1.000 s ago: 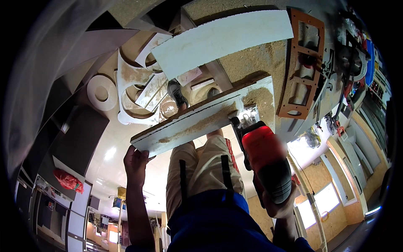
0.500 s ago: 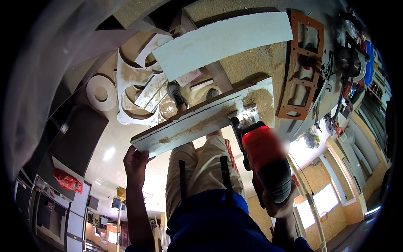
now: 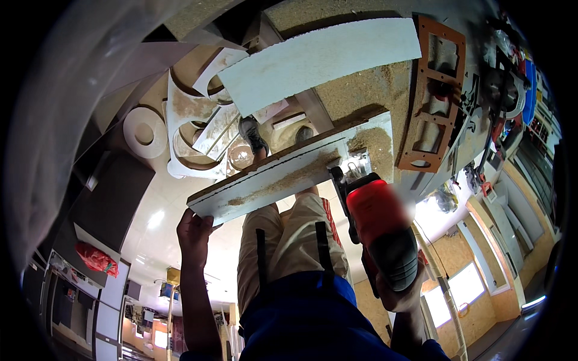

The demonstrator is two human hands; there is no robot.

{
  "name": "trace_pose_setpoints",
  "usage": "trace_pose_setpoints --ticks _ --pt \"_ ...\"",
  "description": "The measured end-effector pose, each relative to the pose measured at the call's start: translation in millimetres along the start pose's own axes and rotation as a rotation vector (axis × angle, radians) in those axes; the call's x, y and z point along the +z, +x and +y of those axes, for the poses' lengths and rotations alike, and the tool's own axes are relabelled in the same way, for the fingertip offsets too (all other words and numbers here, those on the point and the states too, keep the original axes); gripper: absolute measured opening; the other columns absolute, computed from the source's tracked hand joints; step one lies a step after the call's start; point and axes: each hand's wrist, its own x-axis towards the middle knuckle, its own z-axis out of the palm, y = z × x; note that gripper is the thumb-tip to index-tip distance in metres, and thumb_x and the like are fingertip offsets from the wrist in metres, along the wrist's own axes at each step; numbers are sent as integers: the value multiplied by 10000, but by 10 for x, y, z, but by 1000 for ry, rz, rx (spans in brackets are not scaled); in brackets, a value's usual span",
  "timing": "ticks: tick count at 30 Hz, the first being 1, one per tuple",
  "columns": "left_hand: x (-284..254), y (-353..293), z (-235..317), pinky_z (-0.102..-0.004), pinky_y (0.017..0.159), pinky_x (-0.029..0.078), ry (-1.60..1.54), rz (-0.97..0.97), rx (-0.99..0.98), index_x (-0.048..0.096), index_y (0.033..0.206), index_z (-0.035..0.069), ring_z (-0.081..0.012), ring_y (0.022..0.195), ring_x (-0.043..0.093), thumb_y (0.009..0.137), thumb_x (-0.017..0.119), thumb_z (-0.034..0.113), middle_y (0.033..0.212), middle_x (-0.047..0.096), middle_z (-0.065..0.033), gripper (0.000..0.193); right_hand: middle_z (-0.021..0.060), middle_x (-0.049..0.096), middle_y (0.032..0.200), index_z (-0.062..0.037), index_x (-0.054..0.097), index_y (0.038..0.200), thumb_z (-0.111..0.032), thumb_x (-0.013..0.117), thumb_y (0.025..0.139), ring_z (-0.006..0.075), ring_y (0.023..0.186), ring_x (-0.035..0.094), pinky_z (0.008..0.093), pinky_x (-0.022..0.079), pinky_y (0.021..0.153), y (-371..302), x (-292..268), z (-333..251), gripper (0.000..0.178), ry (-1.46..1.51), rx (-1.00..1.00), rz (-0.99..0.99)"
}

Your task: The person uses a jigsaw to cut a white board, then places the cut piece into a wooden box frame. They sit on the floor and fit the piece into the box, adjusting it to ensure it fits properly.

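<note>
A long white board [image 3: 256, 197], strewn with sawdust and marked with a dark line, lies slantwise across the middle. My left hand [image 3: 194, 233] is closed on its near left corner, fingers at the edge. In my right hand [image 3: 398, 295] is a red and black jigsaw [image 3: 380, 213], its front over the right part of the board. A light shines on the board under the tool's front end. The blade itself is hidden. My fingers wrap round the jigsaw's handle, partly covered by its black rear end.
Beyond the board are a larger white panel [image 3: 319, 60], a sawdust-covered surface [image 3: 367, 84] and an orange-brown template [image 3: 450, 114] with cutouts. White offcuts with round holes [image 3: 180, 138] and a ring-shaped piece [image 3: 144, 133] lie at left. A hose [image 3: 447, 295] hangs at lower right.
</note>
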Motion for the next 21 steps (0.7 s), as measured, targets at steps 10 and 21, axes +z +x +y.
trace_pose_setpoints --ticks 10,21 --pt "-3 7 -2 -374 892 546 -18 -3 5 493 1281 9 -185 1035 619 917 565 6 1141 623 -101 371 27 491 526 -36 492 669 -43 599 596 161 409 492 271 407 431 12 4 26 130 5 -44 -2" --pt "-21 8 3 -362 882 550 -6 -10 -2 493 1279 6 -181 1026 624 918 548 -5 1130 627 -106 365 21 477 526 -38 489 672 -34 594 608 173 407 497 278 410 430 35 -2 -5 123 -34 -63 -15"
